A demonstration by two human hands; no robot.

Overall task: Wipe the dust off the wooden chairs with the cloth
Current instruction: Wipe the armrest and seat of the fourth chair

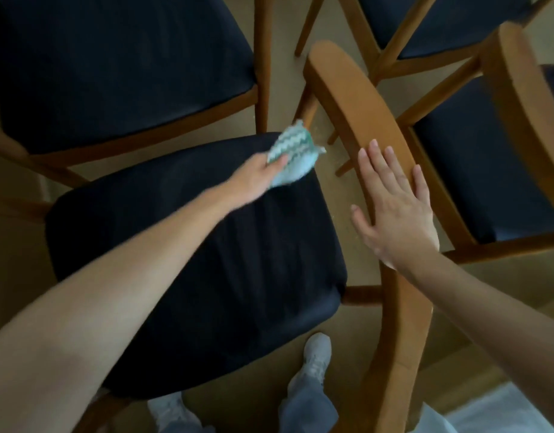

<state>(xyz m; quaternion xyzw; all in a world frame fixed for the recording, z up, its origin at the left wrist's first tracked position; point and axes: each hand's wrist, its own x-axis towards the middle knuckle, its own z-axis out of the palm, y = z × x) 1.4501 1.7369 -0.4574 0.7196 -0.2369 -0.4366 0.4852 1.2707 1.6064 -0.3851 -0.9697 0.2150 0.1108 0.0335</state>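
Risk: left hand (257,178) pinches bunched cloth (296,154) over seat (191,260) beside backrest (357,98); right hand (397,220) lies flat on backrest, fingers straight, so chair (399,335) could slide.

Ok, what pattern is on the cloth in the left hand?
Green and white zigzag stripes on the pale blue cloth, clearest in the head view.

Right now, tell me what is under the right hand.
The right hand rests flat on the chair's curved wooden backrest; the wood beneath its palm is hidden.
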